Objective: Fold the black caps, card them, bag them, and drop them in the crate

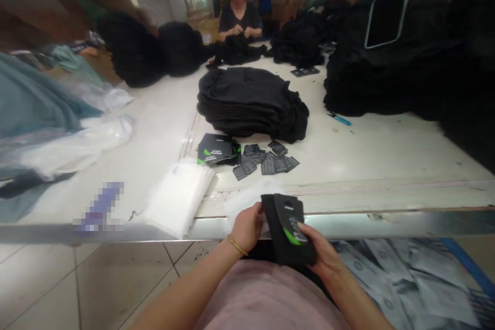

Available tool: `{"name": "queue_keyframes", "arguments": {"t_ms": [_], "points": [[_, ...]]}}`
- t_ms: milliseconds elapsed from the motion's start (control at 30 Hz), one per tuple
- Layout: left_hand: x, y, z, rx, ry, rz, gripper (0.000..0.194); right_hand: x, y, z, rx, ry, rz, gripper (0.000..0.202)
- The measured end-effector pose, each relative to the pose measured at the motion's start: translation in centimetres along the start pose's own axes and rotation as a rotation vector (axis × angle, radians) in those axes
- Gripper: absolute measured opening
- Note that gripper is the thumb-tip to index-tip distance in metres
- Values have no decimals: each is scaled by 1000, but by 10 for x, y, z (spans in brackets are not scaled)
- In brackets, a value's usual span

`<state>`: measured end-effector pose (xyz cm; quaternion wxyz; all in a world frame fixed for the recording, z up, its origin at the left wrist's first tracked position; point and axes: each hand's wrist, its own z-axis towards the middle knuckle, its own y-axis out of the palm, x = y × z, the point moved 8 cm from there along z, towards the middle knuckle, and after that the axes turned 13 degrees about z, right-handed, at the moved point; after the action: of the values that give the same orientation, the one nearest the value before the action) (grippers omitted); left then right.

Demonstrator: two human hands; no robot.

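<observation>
Close to my body, at the table's front edge, my right hand point(323, 252) grips a folded black garment point(273, 227) with a black printed card point(288, 211) lying on its face. The card carries a green stripe and white lettering. My left hand point(247, 227) is closed at the garment's left edge, on a thin translucent plastic bag point(243, 198); its fingertips are partly hidden. Beyond them lie a stack of matching cards point(214, 149) and several small dark labels point(274, 162). To the left rests a pile of white translucent bags point(178, 193).
A tall stack of folded black garments point(247, 98) stands mid-table. A blue cutter point(340, 119) lies to its right, before a large black pile point(371, 77) topped by a phone point(386, 18). Packed bags point(402, 278) sit below right. Across the table, a person point(240, 20) handles black cloth.
</observation>
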<state>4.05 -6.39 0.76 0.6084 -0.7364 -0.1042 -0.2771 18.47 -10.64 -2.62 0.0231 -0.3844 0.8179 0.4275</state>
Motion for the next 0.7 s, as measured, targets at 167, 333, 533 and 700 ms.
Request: {"name": "queue_keyframes", "arguments": {"t_ms": [167, 333, 533, 700], "points": [[18, 7, -28, -28, 385, 76, 34, -36, -32, -2, 112, -166, 202, 14], [14, -8, -7, -6, 316, -86, 76, -19, 3, -2, -113, -58, -132, 26], [42, -13, 2, -124, 439, 150, 89, -24, 21, 8, -162, -79, -616, 31], [59, 1, -12, -172, 590, 445, 71, -45, 35, 10, -115, -255, -691, 30]]}}
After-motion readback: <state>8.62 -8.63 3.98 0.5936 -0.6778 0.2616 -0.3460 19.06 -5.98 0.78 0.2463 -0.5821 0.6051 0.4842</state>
